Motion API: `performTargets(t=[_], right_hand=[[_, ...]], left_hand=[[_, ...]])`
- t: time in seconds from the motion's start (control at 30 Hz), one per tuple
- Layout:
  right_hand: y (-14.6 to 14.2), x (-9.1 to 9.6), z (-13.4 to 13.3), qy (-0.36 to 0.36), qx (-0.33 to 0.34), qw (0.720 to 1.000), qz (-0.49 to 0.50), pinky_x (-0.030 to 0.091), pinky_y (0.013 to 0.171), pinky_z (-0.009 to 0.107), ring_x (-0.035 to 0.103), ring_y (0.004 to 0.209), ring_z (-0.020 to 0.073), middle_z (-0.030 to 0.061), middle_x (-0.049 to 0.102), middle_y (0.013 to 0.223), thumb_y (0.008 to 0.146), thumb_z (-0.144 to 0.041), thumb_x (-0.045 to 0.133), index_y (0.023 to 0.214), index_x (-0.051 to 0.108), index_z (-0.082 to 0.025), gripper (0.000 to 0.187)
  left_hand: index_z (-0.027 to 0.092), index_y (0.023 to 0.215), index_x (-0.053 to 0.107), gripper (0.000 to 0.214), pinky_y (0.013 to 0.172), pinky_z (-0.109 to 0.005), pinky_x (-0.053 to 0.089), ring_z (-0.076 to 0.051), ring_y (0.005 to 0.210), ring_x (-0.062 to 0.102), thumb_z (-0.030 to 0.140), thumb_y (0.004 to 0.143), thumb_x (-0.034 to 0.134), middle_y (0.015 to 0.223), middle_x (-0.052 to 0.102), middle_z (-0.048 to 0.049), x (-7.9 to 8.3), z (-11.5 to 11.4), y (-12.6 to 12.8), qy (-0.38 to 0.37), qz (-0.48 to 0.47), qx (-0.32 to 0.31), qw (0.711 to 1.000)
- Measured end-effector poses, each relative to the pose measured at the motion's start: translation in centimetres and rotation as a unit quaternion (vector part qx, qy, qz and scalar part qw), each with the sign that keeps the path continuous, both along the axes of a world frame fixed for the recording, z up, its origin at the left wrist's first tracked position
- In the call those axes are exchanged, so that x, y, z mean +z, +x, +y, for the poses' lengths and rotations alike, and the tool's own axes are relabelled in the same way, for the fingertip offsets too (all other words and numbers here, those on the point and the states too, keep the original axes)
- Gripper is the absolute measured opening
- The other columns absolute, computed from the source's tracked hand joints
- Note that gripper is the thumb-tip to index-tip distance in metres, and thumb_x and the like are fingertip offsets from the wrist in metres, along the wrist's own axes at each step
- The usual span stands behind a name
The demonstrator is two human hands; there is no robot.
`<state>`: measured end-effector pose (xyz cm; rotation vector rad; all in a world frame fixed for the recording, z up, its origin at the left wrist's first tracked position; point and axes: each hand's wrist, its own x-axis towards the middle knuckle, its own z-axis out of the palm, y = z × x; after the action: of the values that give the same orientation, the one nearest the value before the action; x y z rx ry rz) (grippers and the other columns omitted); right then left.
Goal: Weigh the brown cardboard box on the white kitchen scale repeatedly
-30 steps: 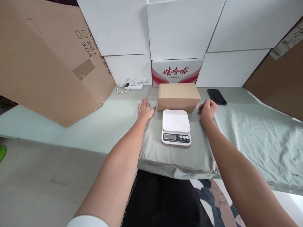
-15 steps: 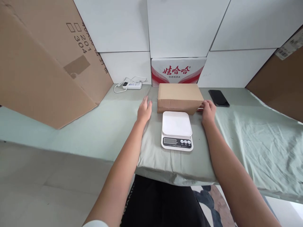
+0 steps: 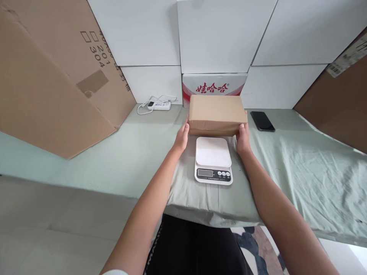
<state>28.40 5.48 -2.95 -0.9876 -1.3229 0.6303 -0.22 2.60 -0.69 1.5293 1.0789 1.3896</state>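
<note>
Both my hands grip a closed brown cardboard box [image 3: 216, 109] by its two short sides. My left hand [image 3: 182, 136] presses on its left end, the thumb along the near corner and the fingers mostly hidden behind. At the right end my right hand [image 3: 243, 136] holds it, thumb on the front face. Just in front of the box lies a white digital kitchen scale [image 3: 213, 160] with nothing on its platform. Its small display shows no digits that I can read.
Behind the box stands a white carton with red lettering [image 3: 213, 87] against white panels. A white power strip with a cable [image 3: 159, 104] lies back left, a black phone [image 3: 262, 121] right. Large cardboard sheets [image 3: 57, 76] flank the cloth-covered table [image 3: 120, 164].
My left hand has moved right onto the box's left end. My right hand has shifted left and taken hold of its right end. The box looks slightly raised.
</note>
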Motion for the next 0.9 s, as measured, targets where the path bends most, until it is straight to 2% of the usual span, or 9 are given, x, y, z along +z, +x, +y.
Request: performTargets(t=[0.07,0.1,0.17,0.27,0.33,0.4,0.5,0.63,0.9], right_hand=[[0.0,0.8,-1.0,0.037,-0.009,0.999,-0.004,0.02,0.153,0.059,0.04,0.179,0.0318,0.0088,0.063,0.173,0.092,-0.096,0.057,0.162,0.063,-0.033,0.094],[0.0,1.3,-1.9,0.052,-0.014,0.999,0.0,0.017,0.154,0.06,0.036,0.181,0.0331,0.0078,0.058,0.178,0.092,-0.096,0.057,0.167,0.059,-0.034,0.098],[0.1,1.9,-4.5,0.071,-0.023,0.997,-0.001,0.018,0.154,0.062,0.03,0.184,0.0351,0.0054,0.048,0.186,0.093,-0.093,0.06,0.175,0.049,-0.037,0.1],[0.3,1.8,-9.0,0.079,-0.056,0.995,-0.022,0.022,0.153,0.064,0.032,0.183,0.0379,0.0066,0.04,0.192,0.098,-0.079,0.069,0.179,0.045,-0.036,0.094],[0.4,1.1,-11.2,0.077,-0.061,0.995,-0.025,0.023,0.153,0.067,0.036,0.181,0.0383,0.0075,0.042,0.191,0.099,-0.075,0.07,0.179,0.045,-0.036,0.092],[0.4,0.2,-12.3,0.083,-0.059,0.995,-0.014,0.023,0.152,0.068,0.039,0.18,0.0385,0.0075,0.044,0.189,0.099,-0.075,0.07,0.179,0.044,-0.037,0.092],[0.3,-0.6,-12.5,0.087,-0.058,0.994,0.004,0.024,0.152,0.068,0.04,0.18,0.0382,0.0068,0.046,0.188,0.1,-0.075,0.07,0.178,0.044,-0.039,0.09],[-0.1,-0.5,-12.4,0.066,-0.058,0.996,0.015,0.024,0.152,0.067,0.041,0.179,0.0377,0.0054,0.047,0.187,0.1,-0.073,0.069,0.176,0.048,-0.04,0.085],[-0.7,0.2,-12.8,0.041,-0.084,0.996,-0.003,0.04,0.142,0.07,0.056,0.165,0.0407,0.0115,0.06,0.173,0.098,-0.081,0.065,0.169,0.054,-0.037,0.084]], left_hand=[[0.031,0.177,0.055,0.1,0.153,-0.051,0.024,-0.035,0.185,0.03,0.097,0.103,0.042,0.187,0.054,-0.0048,0.9,-1.1,0.1,0.049,-0.031,-0.013,0.998],[0.032,0.176,0.056,0.101,0.153,-0.051,0.024,-0.036,0.185,0.029,0.098,0.101,0.045,0.186,0.055,-0.0051,1.3,-2.1,0.1,0.063,-0.039,-0.02,0.997],[0.032,0.176,0.057,0.1,0.152,-0.051,0.026,-0.037,0.185,0.029,0.098,0.101,0.045,0.185,0.057,-0.0059,1.6,-4.6,0.0,0.061,-0.057,-0.029,0.996],[0.031,0.174,0.059,0.099,0.152,-0.055,0.028,-0.038,0.185,0.03,0.098,0.103,0.037,0.182,0.06,-0.0061,1.0,-8.9,-0.3,0.007,-0.092,-0.049,0.995],[0.032,0.173,0.061,0.097,0.151,-0.057,0.03,-0.039,0.184,0.033,0.096,0.105,0.034,0.183,0.06,-0.0053,0.3,-11.2,-0.5,-0.028,-0.099,-0.071,0.992],[0.032,0.171,0.062,0.095,0.151,-0.057,0.029,-0.039,0.184,0.033,0.095,0.106,0.032,0.183,0.06,-0.0056,-0.3,-12.5,-0.5,-0.028,-0.101,-0.067,0.992],[0.032,0.172,0.061,0.096,0.152,-0.057,0.025,-0.039,0.185,0.03,0.095,0.106,0.031,0.184,0.059,-0.0077,-0.8,-12.9,-0.5,-0.003,-0.09,-0.049,0.995],[0.031,0.176,0.056,0.096,0.153,-0.058,0.023,-0.039,0.184,0.03,0.094,0.107,0.034,0.185,0.057,-0.0099,-1.0,-12.5,-0.7,0.014,-0.052,-0.051,0.997],[0.033,0.176,0.056,0.093,0.153,-0.06,0.024,-0.04,0.185,0.029,0.093,0.108,0.032,0.185,0.057,-0.0076,-1.0,-12.5,-0.9,0.007,-0.04,-0.048,0.998]])
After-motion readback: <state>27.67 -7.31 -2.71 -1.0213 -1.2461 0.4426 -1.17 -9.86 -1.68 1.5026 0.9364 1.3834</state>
